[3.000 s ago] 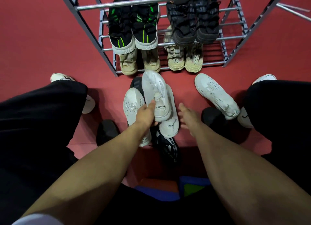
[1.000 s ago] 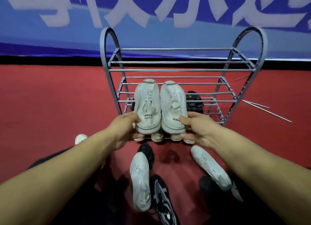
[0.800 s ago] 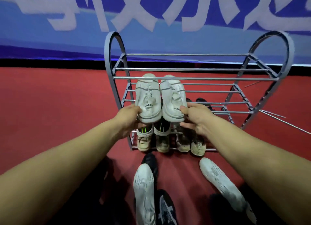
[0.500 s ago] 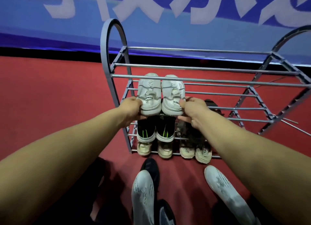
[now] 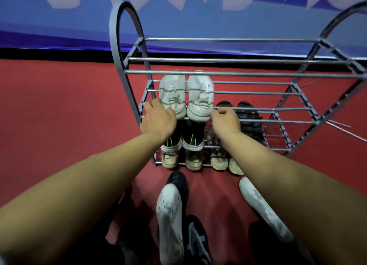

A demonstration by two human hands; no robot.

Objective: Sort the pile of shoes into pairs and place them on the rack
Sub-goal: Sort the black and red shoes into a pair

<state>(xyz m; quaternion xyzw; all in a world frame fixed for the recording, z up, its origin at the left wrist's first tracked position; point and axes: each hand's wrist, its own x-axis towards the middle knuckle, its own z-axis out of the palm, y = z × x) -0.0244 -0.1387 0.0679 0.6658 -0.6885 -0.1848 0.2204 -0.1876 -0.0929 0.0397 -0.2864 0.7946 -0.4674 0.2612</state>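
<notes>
A pair of white sneakers lies side by side, heels toward me, on the left of the grey metal rack's (image 5: pixel 238 73) second shelf from the top. My left hand (image 5: pixel 157 118) rests on the heel of the left white sneaker (image 5: pixel 172 93), fingers spread around it. My right hand (image 5: pixel 225 120) has its curled fingertips on the heel of the right white sneaker (image 5: pixel 200 95). Both soles sit on the shelf bars.
A black and green pair (image 5: pixel 191 139) and a black pair (image 5: pixel 248 115) fill the shelf below; two beige pairs (image 5: pixel 168 158) stand at the bottom. On the red floor lie two white shoes (image 5: pixel 169 221), (image 5: pixel 264 209), a black shoe (image 5: pixel 177 182) and a dark striped one (image 5: pixel 197 243).
I picked the two white sneakers from the floor pile, lifted them and slid them onto the rack shelf. My view has moved closer to the rack.
</notes>
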